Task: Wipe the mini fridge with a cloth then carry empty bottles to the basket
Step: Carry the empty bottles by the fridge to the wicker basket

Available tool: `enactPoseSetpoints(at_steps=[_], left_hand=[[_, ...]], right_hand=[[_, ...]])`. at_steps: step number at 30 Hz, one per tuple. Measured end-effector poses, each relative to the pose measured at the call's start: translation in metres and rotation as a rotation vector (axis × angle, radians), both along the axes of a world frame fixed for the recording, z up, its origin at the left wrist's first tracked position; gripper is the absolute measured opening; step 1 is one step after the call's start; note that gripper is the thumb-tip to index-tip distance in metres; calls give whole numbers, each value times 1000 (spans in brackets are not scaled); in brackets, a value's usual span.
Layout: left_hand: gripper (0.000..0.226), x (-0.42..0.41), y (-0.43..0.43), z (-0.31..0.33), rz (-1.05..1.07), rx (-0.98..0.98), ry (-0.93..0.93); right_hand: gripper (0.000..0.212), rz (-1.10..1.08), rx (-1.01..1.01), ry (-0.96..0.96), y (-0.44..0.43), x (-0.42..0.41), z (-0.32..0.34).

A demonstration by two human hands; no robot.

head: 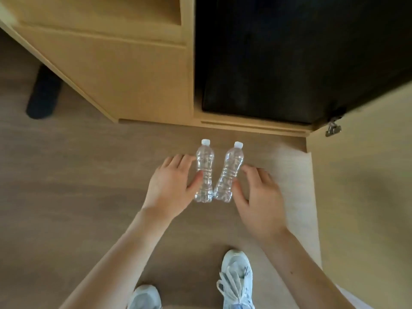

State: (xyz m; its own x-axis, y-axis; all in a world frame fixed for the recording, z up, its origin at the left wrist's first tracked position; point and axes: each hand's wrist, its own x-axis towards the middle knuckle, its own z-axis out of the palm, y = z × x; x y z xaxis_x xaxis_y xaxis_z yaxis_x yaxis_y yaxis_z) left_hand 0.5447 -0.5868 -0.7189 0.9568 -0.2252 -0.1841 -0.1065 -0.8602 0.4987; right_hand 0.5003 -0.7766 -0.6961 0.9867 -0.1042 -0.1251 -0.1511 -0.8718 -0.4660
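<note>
Reaching with spread, empty fingers (178,162): two bottles (204,170) between my hands, black fridge (289,63) beyond, cabinet door (361,175) right.

2 bottles (204,170), 2 hands (169,186), seemingly 2 shoes (236,277).

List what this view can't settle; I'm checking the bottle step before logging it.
- Basket: outside the head view.
- Cloth: not visible anywhere.
- Grip: left hand and right hand flank the two bottles, closure unclear.
- Mini fridge: dark, blurred, cut by the top edge.
- Bottle contents: too clear to judge.
</note>
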Motion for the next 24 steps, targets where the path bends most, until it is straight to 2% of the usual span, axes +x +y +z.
enactPoseSetpoints(at_steps=[4,10,13,18,21,24], left_hand=[[47,2,-19,-109,136,-38,124],[61,-6,-49,-192,231,-29,434],[56,-2,-59,-203,307,-55,480],[63,3,-63,-206,410,-153,585],[57,-5,-57,-179,481,-232,628],[56,-24,-46,-123,543,-341,661]], right_hand=[[44,-26,-7,110,-9,8,-111],[80,-381,151,276,-11,22,-201],[84,-430,203,354,-13,26,-222],[74,-494,318,442,-18,27,-225],[62,-523,361,392,-18,19,-198],[58,-533,414,377,-14,2,-146]])
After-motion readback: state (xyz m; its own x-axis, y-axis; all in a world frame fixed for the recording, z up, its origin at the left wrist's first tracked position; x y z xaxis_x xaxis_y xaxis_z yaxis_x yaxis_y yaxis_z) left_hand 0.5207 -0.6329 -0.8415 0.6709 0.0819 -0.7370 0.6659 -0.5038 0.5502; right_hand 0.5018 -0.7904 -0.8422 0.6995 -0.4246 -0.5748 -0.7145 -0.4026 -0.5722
